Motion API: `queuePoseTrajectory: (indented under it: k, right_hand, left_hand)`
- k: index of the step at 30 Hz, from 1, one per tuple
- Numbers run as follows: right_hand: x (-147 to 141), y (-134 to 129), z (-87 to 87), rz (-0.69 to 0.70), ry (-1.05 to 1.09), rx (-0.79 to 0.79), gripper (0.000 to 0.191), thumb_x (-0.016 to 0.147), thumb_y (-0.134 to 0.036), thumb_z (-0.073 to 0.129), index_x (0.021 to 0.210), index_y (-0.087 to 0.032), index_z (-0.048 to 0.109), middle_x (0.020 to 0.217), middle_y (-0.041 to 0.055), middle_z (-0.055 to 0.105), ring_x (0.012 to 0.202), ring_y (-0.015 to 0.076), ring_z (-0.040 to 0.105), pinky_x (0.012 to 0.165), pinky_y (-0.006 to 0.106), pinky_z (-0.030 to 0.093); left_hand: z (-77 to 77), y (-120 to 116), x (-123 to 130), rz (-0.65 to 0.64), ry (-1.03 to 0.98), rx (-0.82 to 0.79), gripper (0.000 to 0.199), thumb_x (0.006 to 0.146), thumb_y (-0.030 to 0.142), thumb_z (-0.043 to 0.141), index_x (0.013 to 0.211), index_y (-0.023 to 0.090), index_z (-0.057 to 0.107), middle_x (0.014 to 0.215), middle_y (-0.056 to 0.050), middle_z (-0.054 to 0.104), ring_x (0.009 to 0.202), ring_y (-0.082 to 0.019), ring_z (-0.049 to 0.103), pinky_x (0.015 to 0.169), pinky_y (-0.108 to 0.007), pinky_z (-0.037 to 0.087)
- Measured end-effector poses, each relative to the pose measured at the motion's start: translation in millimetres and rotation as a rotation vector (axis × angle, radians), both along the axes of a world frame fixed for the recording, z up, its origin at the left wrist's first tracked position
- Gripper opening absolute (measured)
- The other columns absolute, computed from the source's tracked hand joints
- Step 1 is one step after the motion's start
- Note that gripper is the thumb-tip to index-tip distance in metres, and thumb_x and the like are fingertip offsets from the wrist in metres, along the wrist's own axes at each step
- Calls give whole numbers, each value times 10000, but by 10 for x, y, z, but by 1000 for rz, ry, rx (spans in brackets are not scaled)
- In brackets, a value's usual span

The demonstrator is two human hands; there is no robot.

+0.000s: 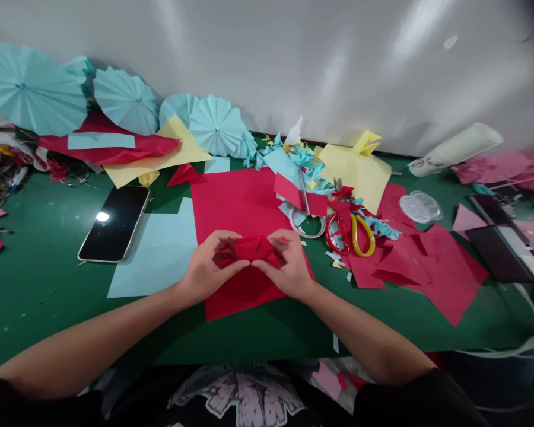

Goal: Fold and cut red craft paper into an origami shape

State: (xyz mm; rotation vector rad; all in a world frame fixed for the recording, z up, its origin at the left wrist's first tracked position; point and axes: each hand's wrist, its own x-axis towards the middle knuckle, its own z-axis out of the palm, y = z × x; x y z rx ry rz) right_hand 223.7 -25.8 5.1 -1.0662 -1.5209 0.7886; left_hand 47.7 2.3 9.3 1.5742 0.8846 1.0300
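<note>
Between my two hands is a small piece of folded red paper (251,247), pinched from both sides. My left hand (209,264) grips its left end with thumb and fingers. Its right end is in my right hand (289,261), and both thumbs nearly meet at the near edge. Underneath lies a large red sheet (231,201), flat on the green table (169,332). Part of the folded piece is hidden by my fingers.
Left of my hands are a light blue sheet (155,255) and a phone (115,224). To the right lie red-handled and yellow-handled scissors (362,236), white-handled scissors (309,225) and red paper scraps (427,267). Pleated blue paper rosettes (218,124) stand along the wall.
</note>
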Motion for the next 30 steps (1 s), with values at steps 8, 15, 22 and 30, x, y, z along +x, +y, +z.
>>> queuePoseTrajectory:
  k: [8, 15, 22, 30]
  right_hand:
    - [20, 32, -22, 66, -2, -172, 423, 765, -307, 653, 1124, -265, 434, 991, 50, 600, 856, 167, 640, 761, 322, 542]
    - [11, 17, -109, 28, 16, 53, 339, 789, -216, 624, 1049, -272, 413, 952, 11, 531, 734, 97, 613, 603, 217, 524]
    - [20, 2, -132, 52, 0, 134, 306, 799, -183, 607, 1029, -273, 427, 922, 6, 539, 739, 98, 623, 620, 216, 531]
    - [21, 4, -5, 125, -88, 149, 140, 828, -208, 568, 871, -236, 438, 937, 61, 591, 867, 155, 616, 701, 292, 526]
  left_hand:
    - [15, 26, -17, 9, 107, 39, 177, 772, 225, 618, 886, 189, 487, 734, 32, 533, 662, -84, 554, 588, -187, 479]
    - [-31, 49, -28, -82, -52, 32, 255, 762, 374, 665, 871, 183, 537, 813, -16, 586, 728, -122, 568, 637, -222, 470]
    - [-16, 32, -25, -206, -155, -74, 368, 667, 401, 749, 871, 191, 526, 823, -4, 580, 739, -119, 570, 646, -216, 481]
    - [24, 22, -15, -118, -70, -55, 448, 574, 404, 807, 795, 180, 488, 775, 0, 564, 703, -126, 560, 615, -230, 469]
